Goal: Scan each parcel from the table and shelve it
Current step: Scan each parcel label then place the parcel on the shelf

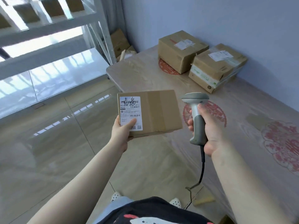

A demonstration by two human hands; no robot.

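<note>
Near the middle of the frame, the left hand (123, 130) grips a flat cardboard parcel (149, 113) by its lower left corner, thumb pressed on the white shipping label (130, 113) that covers the parcel's left part. The parcel is held in the air, over the near edge of the counter (242, 143) and the glossy tiled floor (48, 143).

Just right of it, the right hand (208, 126) is wrapped round the handle of a grey barcode scanner (196, 117), whose head sits level with the parcel's upper right corner, close beside it but apart. A dark cable (202, 165) hangs from the scanner's handle.

In the upper right, two more cardboard parcels rest on the counter near the wall: a brown box (181, 50) and, just beside it to the right, a box with green print (216, 67).

A white metal shelf rack (53, 50) fills the upper left.
</note>
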